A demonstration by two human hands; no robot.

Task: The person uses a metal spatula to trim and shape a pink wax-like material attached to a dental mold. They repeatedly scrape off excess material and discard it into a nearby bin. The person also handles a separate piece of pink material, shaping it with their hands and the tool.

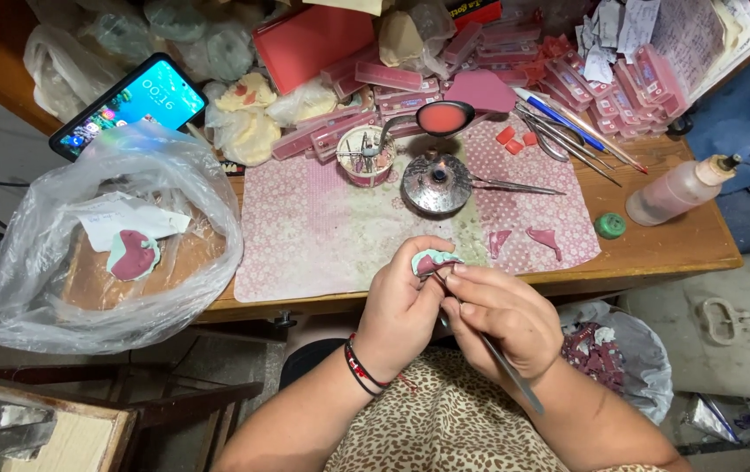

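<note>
Dental cast [432, 260], pale green with pink wax on it, sits at the frame's centre, pinched in my left hand [401, 306] just off the near edge of the bench [654, 249]. Small and light by the look; likely stiff plaster that chips, wax soft. Best held by the plaster rim, clear of the wax. My right hand [501, 315] is closed pen-fashion round a thin metal tool [506, 367], tip at the wax. Above, on the patterned mat [305, 236], a spirit burner [436, 182]; a plastic bag [104, 236] at left.
</note>
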